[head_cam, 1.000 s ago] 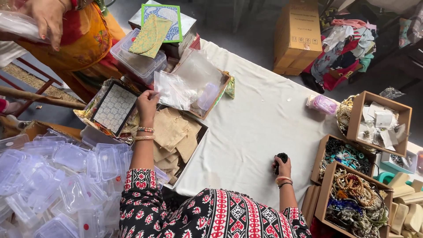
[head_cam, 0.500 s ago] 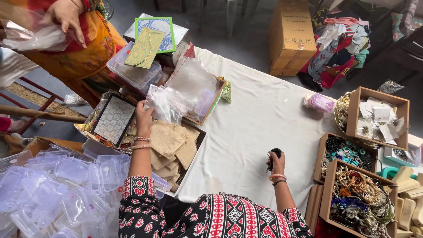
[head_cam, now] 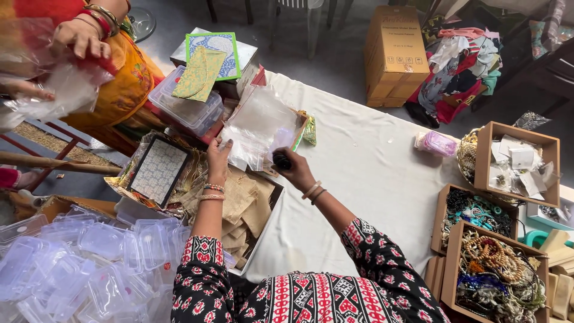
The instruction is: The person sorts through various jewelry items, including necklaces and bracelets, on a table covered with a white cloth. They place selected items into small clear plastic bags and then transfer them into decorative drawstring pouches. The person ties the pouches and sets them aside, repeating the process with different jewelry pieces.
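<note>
My left hand (head_cam: 218,154) grips the lower edge of a stack of clear plastic bags (head_cam: 260,122) that lies in a shallow tray at the left end of the white-clothed table (head_cam: 371,173). Just to its right, my right hand (head_cam: 297,172) is closed on a small black object (head_cam: 281,160) and holds it against the bags. Below both hands sits an open box of brown paper pouches (head_cam: 248,203).
Another person in an orange garment (head_cam: 119,90) stands at the top left handling a clear bag. Several small clear plastic boxes (head_cam: 78,263) are heaped at the lower left. Cardboard boxes of bead jewellery (head_cam: 496,263) line the right side. A brown carton (head_cam: 394,54) stands on the floor.
My right hand has travelled from the near middle of the white cloth up and left to the plastic bags, carrying the black object. My left hand stays at the bags.
</note>
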